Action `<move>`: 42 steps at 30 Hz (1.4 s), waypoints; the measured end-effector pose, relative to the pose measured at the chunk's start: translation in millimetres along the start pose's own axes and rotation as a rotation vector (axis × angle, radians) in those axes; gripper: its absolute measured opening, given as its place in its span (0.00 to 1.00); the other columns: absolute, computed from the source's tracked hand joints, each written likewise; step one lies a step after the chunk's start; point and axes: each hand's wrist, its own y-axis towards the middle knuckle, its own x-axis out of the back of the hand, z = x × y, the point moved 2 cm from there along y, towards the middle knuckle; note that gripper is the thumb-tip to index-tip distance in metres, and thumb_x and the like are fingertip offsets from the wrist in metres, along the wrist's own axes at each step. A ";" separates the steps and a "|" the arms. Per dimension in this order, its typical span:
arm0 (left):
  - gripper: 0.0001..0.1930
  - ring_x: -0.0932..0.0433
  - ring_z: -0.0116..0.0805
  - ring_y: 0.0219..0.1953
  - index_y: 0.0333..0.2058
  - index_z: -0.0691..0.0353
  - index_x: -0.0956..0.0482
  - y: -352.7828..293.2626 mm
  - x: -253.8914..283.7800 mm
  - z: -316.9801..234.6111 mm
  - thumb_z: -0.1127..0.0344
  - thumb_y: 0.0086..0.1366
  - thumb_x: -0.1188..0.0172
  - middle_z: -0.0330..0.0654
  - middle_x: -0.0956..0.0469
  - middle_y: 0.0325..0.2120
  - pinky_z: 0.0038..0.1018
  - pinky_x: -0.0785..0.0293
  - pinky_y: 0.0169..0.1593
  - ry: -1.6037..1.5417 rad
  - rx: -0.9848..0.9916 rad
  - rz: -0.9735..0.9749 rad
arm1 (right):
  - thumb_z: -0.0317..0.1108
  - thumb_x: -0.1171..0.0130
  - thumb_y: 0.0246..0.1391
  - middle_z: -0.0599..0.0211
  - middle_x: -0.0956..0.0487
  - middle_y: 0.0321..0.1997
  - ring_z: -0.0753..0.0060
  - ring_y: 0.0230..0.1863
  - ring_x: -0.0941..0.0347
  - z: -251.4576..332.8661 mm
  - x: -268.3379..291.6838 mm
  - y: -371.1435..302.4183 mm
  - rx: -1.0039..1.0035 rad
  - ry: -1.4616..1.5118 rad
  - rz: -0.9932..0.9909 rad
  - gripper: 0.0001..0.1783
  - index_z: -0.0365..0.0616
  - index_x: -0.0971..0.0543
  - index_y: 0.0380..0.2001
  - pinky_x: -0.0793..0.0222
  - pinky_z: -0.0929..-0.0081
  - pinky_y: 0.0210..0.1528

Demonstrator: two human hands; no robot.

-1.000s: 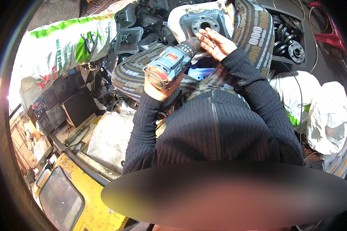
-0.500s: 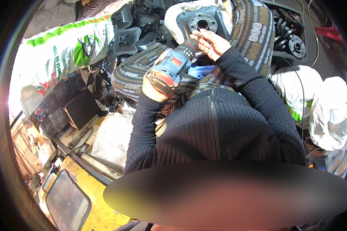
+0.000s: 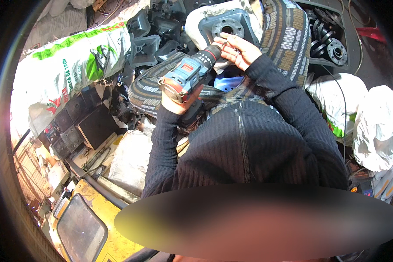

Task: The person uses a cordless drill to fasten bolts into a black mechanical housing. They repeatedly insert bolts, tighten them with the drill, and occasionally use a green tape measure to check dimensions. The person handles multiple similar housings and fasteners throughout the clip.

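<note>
My left hand [image 3: 177,104] is closed round the handle of a blue and red cordless drill [image 3: 187,72]. Its black chuck [image 3: 212,53] points up and to the right, towards my right hand [image 3: 242,50]. The fingers of that hand are pinched together just past the chuck's tip, on a small thin piece too small to name. Beyond them, a grey square metal housing [image 3: 252,32] with a round, holed flange [image 3: 222,27] lies on white sacking [image 3: 195,27] between my knees.
Dark metal housings [image 3: 144,48] are heaped at the far left beside a white and green sack [image 3: 70,65]. A grey crate [image 3: 346,41] of flanged parts stands at far right. White bags [image 3: 375,131] lie on the right, and a yellow machine panel [image 3: 85,192] is near left.
The drill has shifted slightly left with my left hand, its chuck now lower beside my right fingers. My right hand stays almost in place, still pinching.
</note>
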 end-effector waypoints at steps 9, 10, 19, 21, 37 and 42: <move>0.18 0.25 0.37 0.32 0.38 0.65 0.24 11.1 26.5 23.5 0.63 0.49 0.33 0.44 0.24 0.30 0.30 0.30 0.36 0.083 0.228 0.041 | 0.36 0.51 0.58 0.75 0.31 0.23 0.85 0.13 0.40 2.0 50.7 5.2 0.378 -0.360 -0.522 0.16 0.41 0.28 0.47 0.36 0.84 0.15; 0.19 0.24 0.34 0.30 0.39 0.65 0.25 13.8 26.4 24.8 0.65 0.49 0.33 0.43 0.23 0.30 0.28 0.29 0.34 0.137 0.170 0.022 | 0.38 0.48 0.56 0.74 0.29 0.24 0.85 0.14 0.39 0.8 52.4 10.3 0.388 -0.431 -0.541 0.17 0.41 0.27 0.46 0.36 0.84 0.16; 0.23 0.21 0.39 0.37 0.40 0.64 0.25 51.3 21.4 13.5 0.59 0.47 0.31 0.47 0.21 0.34 0.30 0.26 0.42 0.248 0.055 0.095 | 0.46 0.36 0.47 0.69 0.23 0.28 0.80 0.24 0.29 3.3 50.4 36.2 0.274 -0.675 -0.636 0.21 0.39 0.25 0.35 0.29 0.80 0.25; 0.23 0.21 0.39 0.37 0.40 0.64 0.26 55.5 24.6 9.3 0.59 0.48 0.31 0.47 0.21 0.35 0.29 0.26 0.42 0.240 0.092 0.131 | 0.44 0.37 0.49 0.69 0.23 0.28 0.80 0.26 0.28 3.2 44.3 33.3 0.329 -0.641 -0.542 0.19 0.38 0.26 0.34 0.29 0.80 0.27; 0.29 0.25 0.36 0.45 0.48 0.65 0.30 77.9 19.8 45.6 0.64 0.47 0.30 0.46 0.25 0.43 0.29 0.30 0.50 -0.025 0.258 0.126 | 0.35 0.41 0.52 0.63 0.24 0.28 0.76 0.29 0.26 -8.2 34.5 35.1 0.426 -0.363 -0.357 0.14 0.35 0.30 0.33 0.24 0.75 0.29; 0.28 0.26 0.35 0.46 0.47 0.65 0.29 84.8 18.6 43.0 0.65 0.47 0.30 0.45 0.25 0.43 0.29 0.31 0.51 -0.107 0.259 0.133 | 0.35 0.41 0.52 0.61 0.24 0.29 0.75 0.29 0.26 -11.7 37.0 35.5 0.426 -0.321 -0.374 0.15 0.34 0.30 0.34 0.23 0.75 0.28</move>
